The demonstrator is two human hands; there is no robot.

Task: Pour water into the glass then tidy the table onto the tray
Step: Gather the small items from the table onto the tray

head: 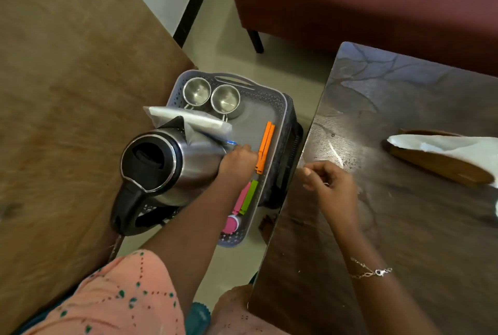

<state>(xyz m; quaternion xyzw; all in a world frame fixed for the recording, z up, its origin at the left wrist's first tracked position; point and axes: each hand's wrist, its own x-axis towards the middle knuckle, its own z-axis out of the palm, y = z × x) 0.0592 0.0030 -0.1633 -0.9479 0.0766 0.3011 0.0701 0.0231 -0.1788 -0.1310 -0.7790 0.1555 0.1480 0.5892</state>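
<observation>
While tray (269, 93) holds kettle (188, 162), 2 cups (198, 91), clips (265, 147): L hand (237, 159) fingers unclear, R hand (331, 186) loosely curled.

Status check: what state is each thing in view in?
kettle: standing in the grey tray.
steel cups: upright, empty, in tray.
orange clip: lying flat in tray.
pink clip, green clip: side by side in tray.
left hand: in tray beside kettle, grip hidden.
right hand: over dark table, loosely curled, nothing visible held.
</observation>
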